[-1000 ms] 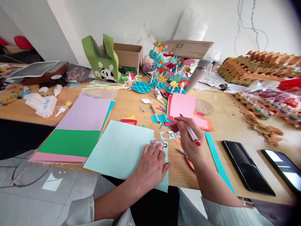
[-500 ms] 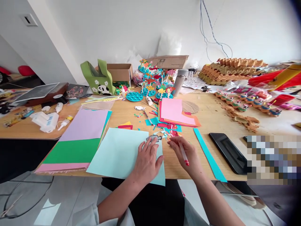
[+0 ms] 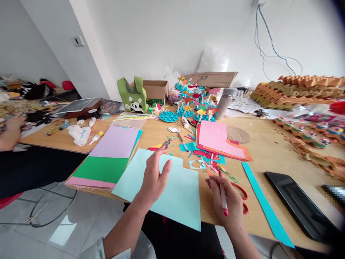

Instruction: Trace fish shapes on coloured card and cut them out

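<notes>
Raised above the light-blue sheet [image 3: 178,190], my left hand [image 3: 154,176] has its thumb apart and its fingers pointing forward. A small dark-grey cut-out [image 3: 166,144] shows at its fingertips, close to the sheet's far edge. My right hand [image 3: 228,201] is wrapped round a white pen with red ends [image 3: 223,198], right of the sheet. Scissors with red handles [image 3: 245,208] lie beside and partly under that hand. The sheet has a notch cut from its far right corner. Paper scraps [image 3: 208,158] are scattered beyond my right hand.
Stacked coloured paper [image 3: 101,169] lies at the left, pink and orange sheets [image 3: 215,138] further back. At the right are a blue strip [image 3: 266,201] and a black phone [image 3: 293,201]. Behind stand a green bag [image 3: 132,95] and a bottle [image 3: 225,104]. Another person's hand [image 3: 14,124] shows far left.
My left hand has lifted off the sheet, with the dark cut-out now at its fingertips. My right hand still holds the pen; scissors now show beside it. The view has turned left.
</notes>
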Motion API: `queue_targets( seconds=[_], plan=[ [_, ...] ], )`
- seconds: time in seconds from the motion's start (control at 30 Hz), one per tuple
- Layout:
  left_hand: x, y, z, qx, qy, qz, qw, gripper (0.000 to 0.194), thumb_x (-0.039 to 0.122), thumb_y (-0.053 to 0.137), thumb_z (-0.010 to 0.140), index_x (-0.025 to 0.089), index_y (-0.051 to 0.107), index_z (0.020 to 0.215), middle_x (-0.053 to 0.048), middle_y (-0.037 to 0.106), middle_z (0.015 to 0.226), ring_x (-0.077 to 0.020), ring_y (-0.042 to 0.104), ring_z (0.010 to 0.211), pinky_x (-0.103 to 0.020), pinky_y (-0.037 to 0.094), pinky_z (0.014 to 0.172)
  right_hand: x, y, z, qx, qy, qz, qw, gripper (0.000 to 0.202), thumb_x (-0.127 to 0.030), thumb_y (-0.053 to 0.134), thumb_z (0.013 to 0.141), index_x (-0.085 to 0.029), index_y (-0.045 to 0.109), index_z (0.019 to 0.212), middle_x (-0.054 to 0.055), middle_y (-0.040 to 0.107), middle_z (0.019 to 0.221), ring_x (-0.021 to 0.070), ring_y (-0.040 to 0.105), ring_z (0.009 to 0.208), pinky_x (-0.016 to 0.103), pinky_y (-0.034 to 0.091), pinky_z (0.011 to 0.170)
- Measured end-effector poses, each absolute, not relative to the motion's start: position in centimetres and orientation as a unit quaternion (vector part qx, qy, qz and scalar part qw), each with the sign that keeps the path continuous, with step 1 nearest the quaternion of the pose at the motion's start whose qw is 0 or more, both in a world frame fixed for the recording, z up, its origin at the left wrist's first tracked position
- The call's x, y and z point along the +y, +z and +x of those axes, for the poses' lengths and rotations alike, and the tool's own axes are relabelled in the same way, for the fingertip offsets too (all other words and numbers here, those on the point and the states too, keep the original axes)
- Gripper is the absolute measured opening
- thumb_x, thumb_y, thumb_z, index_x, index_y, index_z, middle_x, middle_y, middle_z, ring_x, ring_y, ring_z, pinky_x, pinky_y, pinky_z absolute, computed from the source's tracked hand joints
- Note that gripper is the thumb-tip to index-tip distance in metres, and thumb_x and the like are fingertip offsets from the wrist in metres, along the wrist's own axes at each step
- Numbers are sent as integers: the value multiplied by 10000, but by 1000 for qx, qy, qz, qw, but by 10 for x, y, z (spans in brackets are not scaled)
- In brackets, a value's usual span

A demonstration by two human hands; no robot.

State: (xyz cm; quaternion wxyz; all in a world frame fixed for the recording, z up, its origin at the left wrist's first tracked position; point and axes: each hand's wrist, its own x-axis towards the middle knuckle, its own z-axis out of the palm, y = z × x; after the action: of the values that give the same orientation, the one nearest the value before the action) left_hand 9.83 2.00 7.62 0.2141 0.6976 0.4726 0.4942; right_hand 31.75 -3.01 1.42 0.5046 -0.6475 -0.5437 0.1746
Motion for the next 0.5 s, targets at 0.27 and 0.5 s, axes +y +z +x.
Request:
queue_targets(
  seconds=[0.27,0.5],
  plan=[
    [78,97,46,403,564,370,618,324,469,561,874,166,599,983,-140,602,1270,-272,568,1174,-433,397,1029,-28,13,322,-588,135,-619,504,253,-447,564,862,-203,629,879,67,750,817,206,731,731,224,579,607],
    [153,118,37,431,490,353,671,314,453,509,899,154,605,899,-138,625,1203,-250,615,1072,-393,467,943,-28,-8,332,-621,145,-570,517,235,-399,597,853,-189,657,940,76,751,878,204,733,768,219,595,661]
  ],
)
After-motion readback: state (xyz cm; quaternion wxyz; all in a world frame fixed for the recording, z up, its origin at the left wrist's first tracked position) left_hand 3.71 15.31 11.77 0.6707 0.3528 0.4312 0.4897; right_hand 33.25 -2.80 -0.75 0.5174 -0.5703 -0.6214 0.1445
